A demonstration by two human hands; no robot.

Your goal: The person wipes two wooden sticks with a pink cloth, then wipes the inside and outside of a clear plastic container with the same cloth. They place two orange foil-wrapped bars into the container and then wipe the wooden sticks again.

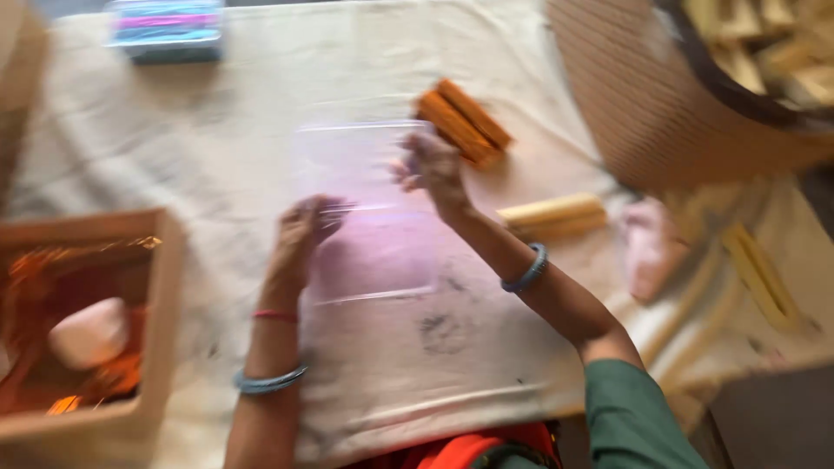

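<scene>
Both hands hold a clear plastic sleeve [369, 208] flat above the cloth-covered table [217, 156]. The left hand [306, 230] pinches its left edge, fingers [330, 210] closed on the film. The right hand [434, 169] grips the upper right edge, fingers curled around it. Just beyond the right hand lies an orange stick bundle [463, 122]; a pale yellow bundle [554, 214] rests to its right. Motion blurs detail.

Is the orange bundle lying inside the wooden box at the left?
No. The orange bundle lies on the cloth-covered table, beyond the right hand, away from the wooden box.
</scene>
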